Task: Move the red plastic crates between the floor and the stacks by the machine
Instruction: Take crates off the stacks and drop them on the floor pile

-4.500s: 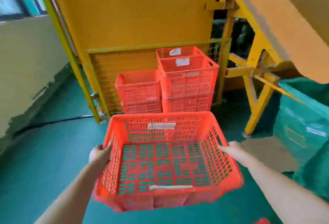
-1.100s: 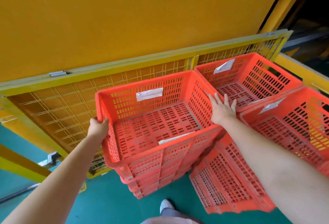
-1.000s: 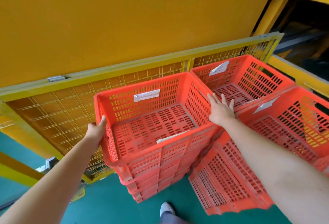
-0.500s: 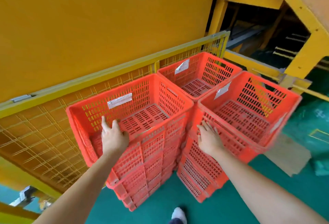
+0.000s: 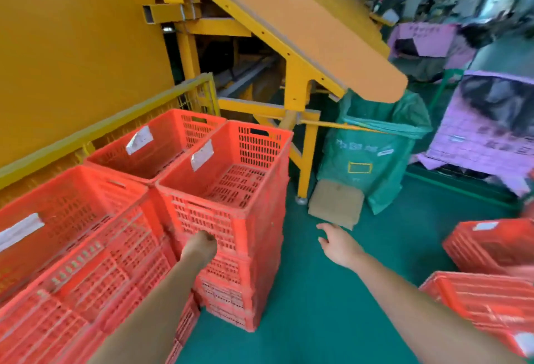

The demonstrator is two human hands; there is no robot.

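Three stacks of red plastic crates stand against the yellow machine: a near left stack, a back stack and a right stack. Each top crate is empty and carries a white label. My left hand hangs in front of the right stack's near wall with its fingers loosely curled and holds nothing. My right hand is off the crates, fingers spread, over the green floor. More red crates sit low at the right edge, with another crate nearer to me.
The yellow machine and its mesh guard rail back the stacks. A sloping yellow chute ends over a green sack. A cardboard piece leans by the sack. Purple boxes stand at the far right.
The crate I carried now sits on the left stack. Both hands have come off the stacks, the right one swinging out over the floor. My view has turned right.
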